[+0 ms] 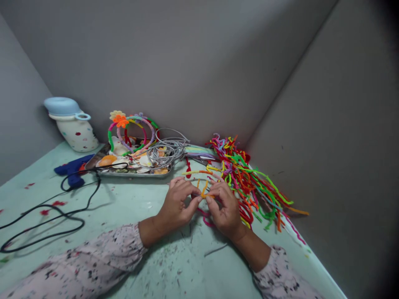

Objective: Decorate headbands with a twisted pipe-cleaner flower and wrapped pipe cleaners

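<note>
An orange pipe cleaner is pinched between my two hands, with two short ends sticking up and its middle bent or twisted at my fingertips. The thumb and index finger of my left hand close on its left side. On the other side my right hand grips it the same way. Just behind my fingers lies a curved band wrapped in yellow and orange. A pink pipe cleaner piece curls on the table under my hands.
A heap of colourful pipe cleaners spreads along the right. At the back, a metal tray holds shells, coiled silver wire and fuzzy flowered headbands. Leftward are a blue glue gun, its black cord and a lidded bottle.
</note>
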The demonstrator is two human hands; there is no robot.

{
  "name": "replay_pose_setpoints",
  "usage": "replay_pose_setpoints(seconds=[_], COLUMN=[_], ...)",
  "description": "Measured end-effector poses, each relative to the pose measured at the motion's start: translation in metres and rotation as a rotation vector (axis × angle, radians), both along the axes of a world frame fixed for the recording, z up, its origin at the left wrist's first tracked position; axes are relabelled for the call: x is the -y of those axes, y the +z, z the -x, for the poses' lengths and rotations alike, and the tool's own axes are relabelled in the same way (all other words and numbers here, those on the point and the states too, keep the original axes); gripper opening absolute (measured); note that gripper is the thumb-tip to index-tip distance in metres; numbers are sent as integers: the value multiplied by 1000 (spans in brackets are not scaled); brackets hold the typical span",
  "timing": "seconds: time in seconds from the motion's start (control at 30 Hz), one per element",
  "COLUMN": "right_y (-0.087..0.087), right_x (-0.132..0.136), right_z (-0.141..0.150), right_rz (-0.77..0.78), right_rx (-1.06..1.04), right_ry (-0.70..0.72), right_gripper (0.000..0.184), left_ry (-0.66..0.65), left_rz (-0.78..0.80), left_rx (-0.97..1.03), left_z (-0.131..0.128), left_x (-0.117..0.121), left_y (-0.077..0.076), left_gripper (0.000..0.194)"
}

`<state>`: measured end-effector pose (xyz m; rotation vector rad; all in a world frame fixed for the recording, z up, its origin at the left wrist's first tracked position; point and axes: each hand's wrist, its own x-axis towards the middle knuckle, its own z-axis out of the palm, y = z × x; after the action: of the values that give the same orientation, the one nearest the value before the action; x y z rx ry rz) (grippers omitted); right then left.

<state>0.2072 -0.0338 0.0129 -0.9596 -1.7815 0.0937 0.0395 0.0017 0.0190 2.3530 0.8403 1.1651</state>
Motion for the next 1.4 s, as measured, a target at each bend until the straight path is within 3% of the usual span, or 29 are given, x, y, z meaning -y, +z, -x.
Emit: replay_pose_setpoints(seconds=[0.53, 0.77, 1.4], right_y=[0, 1, -4], right_x=[1, 0, -1], right_z=[0, 2, -1], right_rz=[-4, 22, 36], right_rx=[38, -6, -7], right_ry=[-31, -37, -55], right_gripper=[10, 9, 9], left_ry=[30, 72, 38], left_rz=[9, -9, -5], left_rx=[-27, 63, 49], left_z=[0, -1, -1], left_x=[2, 1, 1], left_y=[3, -1, 3], left_gripper=[8, 8, 9])
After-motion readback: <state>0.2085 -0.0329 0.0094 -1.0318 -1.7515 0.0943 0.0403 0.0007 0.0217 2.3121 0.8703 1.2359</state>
